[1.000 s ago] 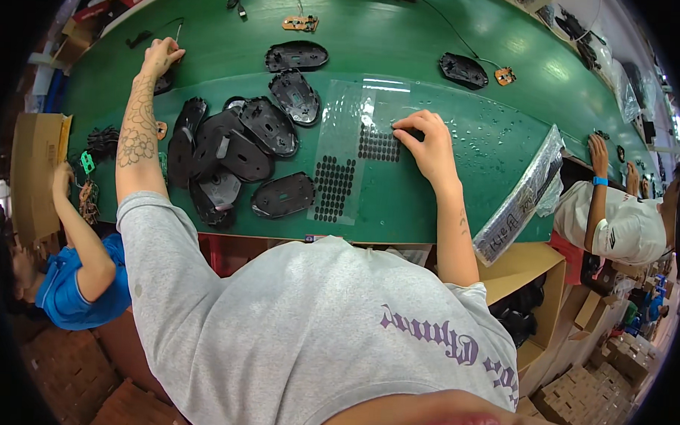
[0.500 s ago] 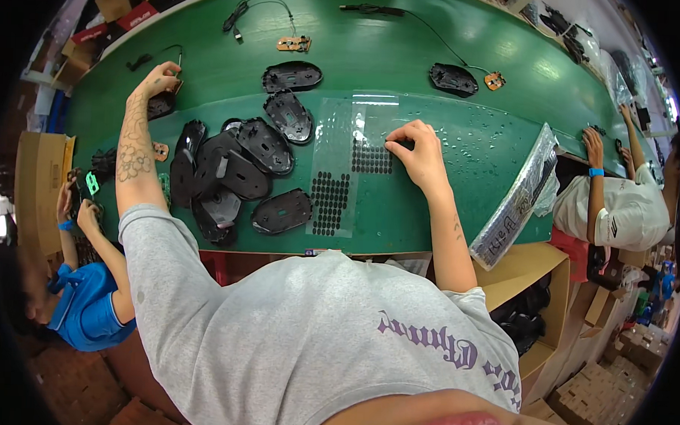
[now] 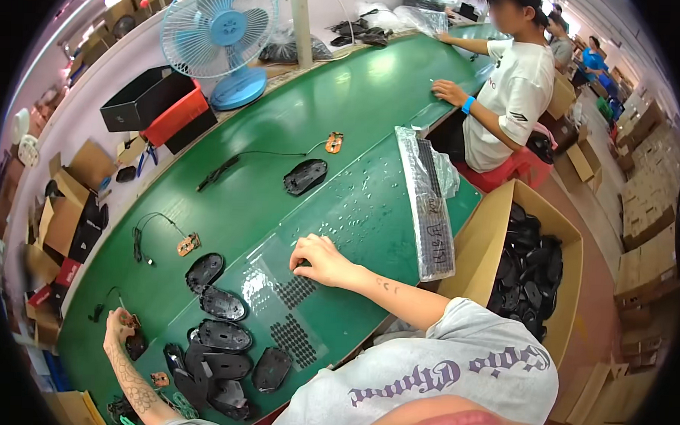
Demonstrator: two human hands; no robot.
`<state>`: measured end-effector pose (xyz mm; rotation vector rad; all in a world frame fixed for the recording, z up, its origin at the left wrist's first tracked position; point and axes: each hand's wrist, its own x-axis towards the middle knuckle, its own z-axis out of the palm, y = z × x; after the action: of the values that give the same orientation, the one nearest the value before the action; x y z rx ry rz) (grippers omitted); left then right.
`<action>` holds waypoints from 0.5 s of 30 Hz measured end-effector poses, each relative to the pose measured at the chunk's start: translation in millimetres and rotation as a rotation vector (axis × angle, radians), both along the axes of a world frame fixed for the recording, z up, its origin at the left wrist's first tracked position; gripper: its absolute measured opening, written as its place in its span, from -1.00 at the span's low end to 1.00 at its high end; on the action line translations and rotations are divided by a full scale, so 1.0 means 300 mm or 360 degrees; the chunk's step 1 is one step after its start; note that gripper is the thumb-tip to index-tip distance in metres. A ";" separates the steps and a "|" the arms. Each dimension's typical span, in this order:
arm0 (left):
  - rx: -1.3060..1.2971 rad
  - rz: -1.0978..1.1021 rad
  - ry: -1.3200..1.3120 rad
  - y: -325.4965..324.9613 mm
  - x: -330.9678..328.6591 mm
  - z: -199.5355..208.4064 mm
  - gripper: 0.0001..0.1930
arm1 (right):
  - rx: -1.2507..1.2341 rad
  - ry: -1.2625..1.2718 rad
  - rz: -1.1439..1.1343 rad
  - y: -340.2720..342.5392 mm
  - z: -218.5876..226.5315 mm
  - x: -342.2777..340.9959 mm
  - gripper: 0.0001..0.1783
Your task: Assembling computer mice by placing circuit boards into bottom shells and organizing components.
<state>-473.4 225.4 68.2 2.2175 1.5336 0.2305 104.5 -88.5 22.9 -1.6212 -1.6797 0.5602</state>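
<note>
Plainly, the right hand (image 3: 319, 260) curls near black dots (image 3: 296, 293), left hand (image 3: 118, 327) outstretched.

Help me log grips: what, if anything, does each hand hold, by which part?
Cannot be told for either: left hand by a small orange circuit board, right hand over a clear plastic sheet.

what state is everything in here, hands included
dot sheets, flat, partly bare
left hand, at a board, grip unclear
right hand, fingers bent, at the dot sheets
shells, some piled, some apart
parts box, open, black parts inside
pack, plastic-wrapped
fan, upright, spin unclear
</note>
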 end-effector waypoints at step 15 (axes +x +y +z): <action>-0.0050 0.0293 -0.0205 0.006 -0.016 -0.005 -0.83 | -0.0053 -0.0023 0.0003 0.021 0.010 -0.004 -0.96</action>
<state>-478.2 227.3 66.8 1.9970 1.6587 0.3944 103.2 -82.3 25.8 -1.6509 -1.6912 0.5811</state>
